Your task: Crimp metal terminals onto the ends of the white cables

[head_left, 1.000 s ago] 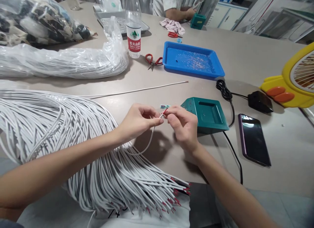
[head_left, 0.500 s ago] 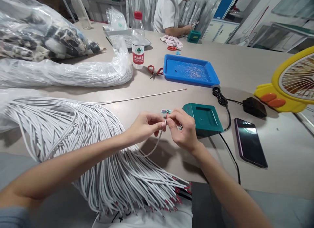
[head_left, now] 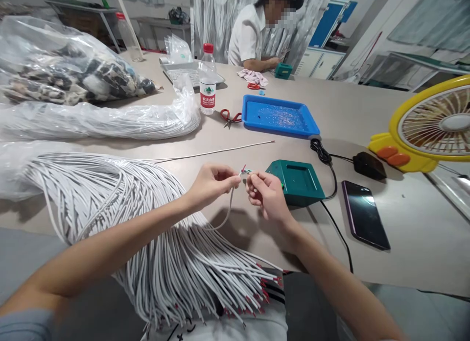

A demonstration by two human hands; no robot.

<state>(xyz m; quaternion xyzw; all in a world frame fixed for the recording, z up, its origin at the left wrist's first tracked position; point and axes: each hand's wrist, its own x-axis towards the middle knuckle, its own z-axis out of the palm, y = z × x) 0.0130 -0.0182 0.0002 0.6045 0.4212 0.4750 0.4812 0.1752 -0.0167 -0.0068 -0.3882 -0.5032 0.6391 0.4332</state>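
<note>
A single white cable (head_left: pixel 230 206) is pinched near its end between the thumb and fingers of my left hand (head_left: pixel 215 185). Its short red tip points up beyond the fingertips. My right hand (head_left: pixel 267 191) is closed just to the right of that tip, fingers curled with thumb against them; whatever they grip is hidden. A small pale-teal piece (head_left: pixel 246 171) shows between the two hands, too small to name. Under my left forearm spreads a large bundle of white cables (head_left: pixel 176 267), many with red ends, reaching over the table edge onto my lap.
Right of my hands stands a green box-shaped device (head_left: pixel 299 182) with a black cord. Further right are a phone (head_left: pixel 366 214) and a yellow fan (head_left: pixel 404 130). Beyond lie a blue tray (head_left: pixel 281 116), red-handled scissors (head_left: pixel 230 118) and a bottle (head_left: pixel 208 81). A co-worker sits across the table.
My right hand has drawn slightly away from the cable tip, and its fingers have curled in more. The red tip now leans to the right. The view has tilted up a little.
</note>
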